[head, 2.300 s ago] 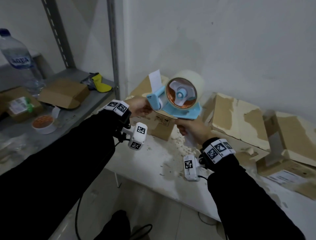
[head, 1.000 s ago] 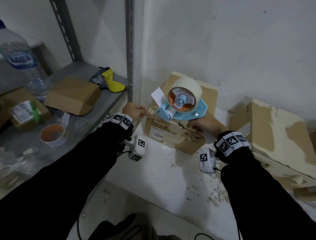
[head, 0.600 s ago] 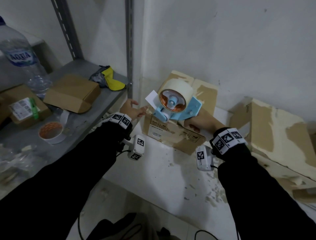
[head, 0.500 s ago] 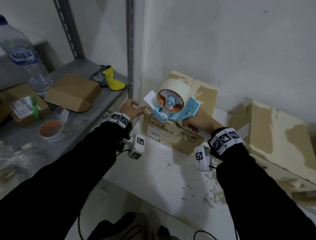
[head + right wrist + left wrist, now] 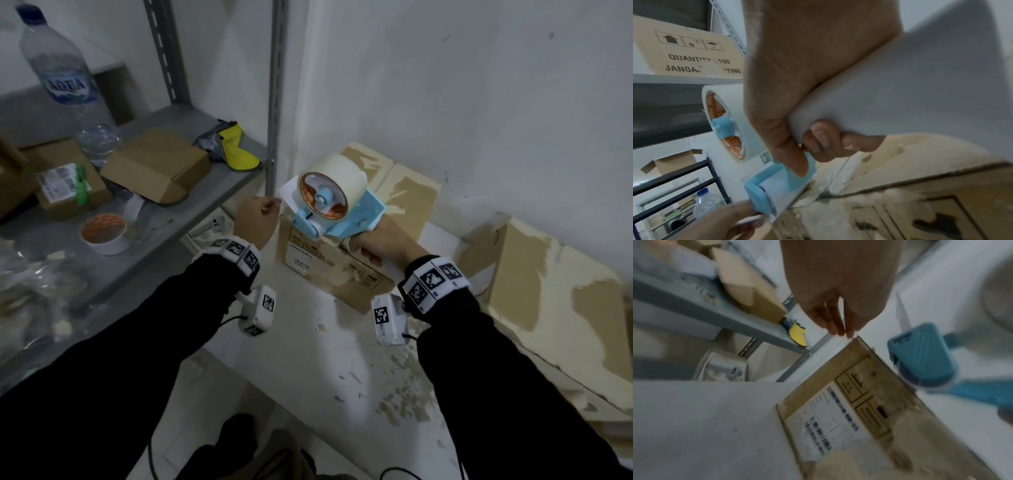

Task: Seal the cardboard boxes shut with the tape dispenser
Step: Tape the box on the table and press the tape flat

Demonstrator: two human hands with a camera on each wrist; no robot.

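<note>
Our right hand (image 5: 383, 241) is wrapped around the handle of the blue tape dispenser (image 5: 337, 209), whose front roller rests at the top front-left edge of the cardboard box (image 5: 329, 263). That box sits at the back left corner of the white table (image 5: 308, 349), against the wall. Our left hand (image 5: 255, 221) pinches the loose white tape end (image 5: 287, 192) just left of the dispenser, fingers curled.
</note>
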